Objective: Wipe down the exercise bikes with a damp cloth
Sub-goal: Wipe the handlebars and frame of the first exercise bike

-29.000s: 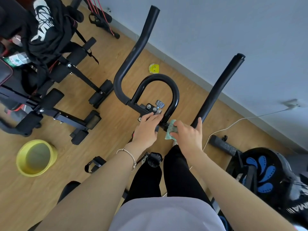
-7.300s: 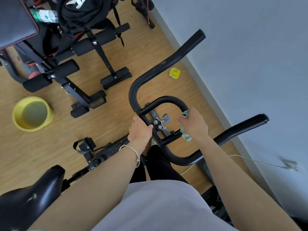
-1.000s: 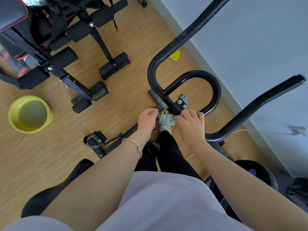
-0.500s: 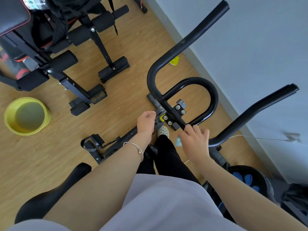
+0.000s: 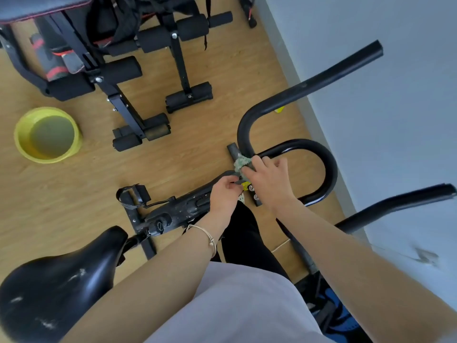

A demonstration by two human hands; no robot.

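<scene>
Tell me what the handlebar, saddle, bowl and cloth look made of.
Handlebar: probably painted metal tube, glossy black with sharp highlights.
Saddle: smooth black vinyl or plastic, shiny, scuffed pale.
Bowl: likely plastic, matte yellow, thick rim.
Cloth: soft textile, green-speckled, bunched in the right hand.

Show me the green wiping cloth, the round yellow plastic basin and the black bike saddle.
green wiping cloth (image 5: 240, 164), head view, bunched visible part
round yellow plastic basin (image 5: 49, 158), head view, near outer wall
black bike saddle (image 5: 57, 280), head view, middle of top
</scene>
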